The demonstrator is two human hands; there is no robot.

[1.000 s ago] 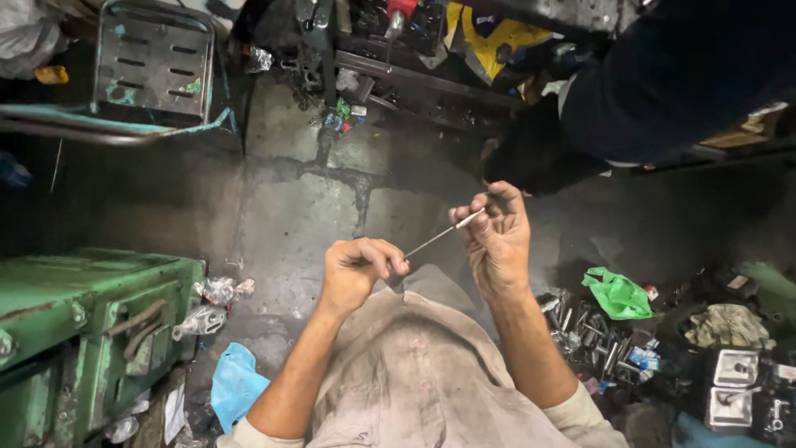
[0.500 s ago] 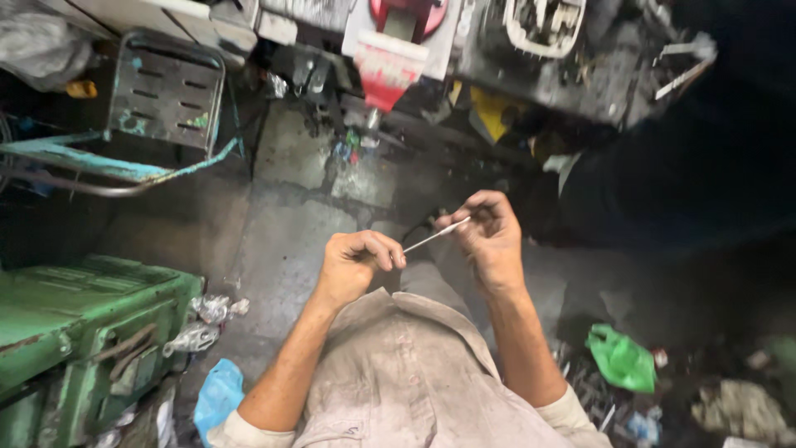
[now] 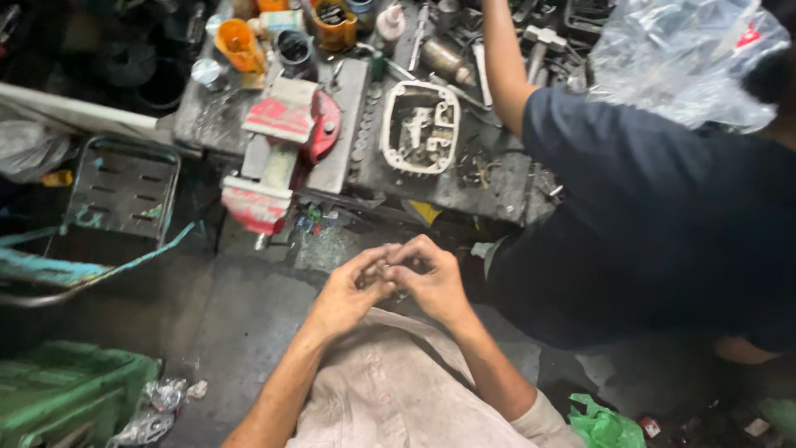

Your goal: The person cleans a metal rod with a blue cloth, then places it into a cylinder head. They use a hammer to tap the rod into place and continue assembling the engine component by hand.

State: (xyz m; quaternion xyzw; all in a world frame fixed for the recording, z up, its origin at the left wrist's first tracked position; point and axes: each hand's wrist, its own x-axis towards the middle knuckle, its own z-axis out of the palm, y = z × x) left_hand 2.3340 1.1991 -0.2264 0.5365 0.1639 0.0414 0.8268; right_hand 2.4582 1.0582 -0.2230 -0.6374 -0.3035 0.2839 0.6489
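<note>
Something small, too hidden to make out, sits pinched between the fingertips of the left hand (image 3: 347, 292) and right hand (image 3: 431, 280), which meet curled together above the person's lap, just before the counter (image 3: 464, 187) with its red vise (image 3: 278, 153).

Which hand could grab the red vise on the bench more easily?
Probably the left hand. Both hands meet over the lap, fingertips pinched together, but the red vise sits up and to the left, on that hand's side. The right hand would need to cross over.
</note>
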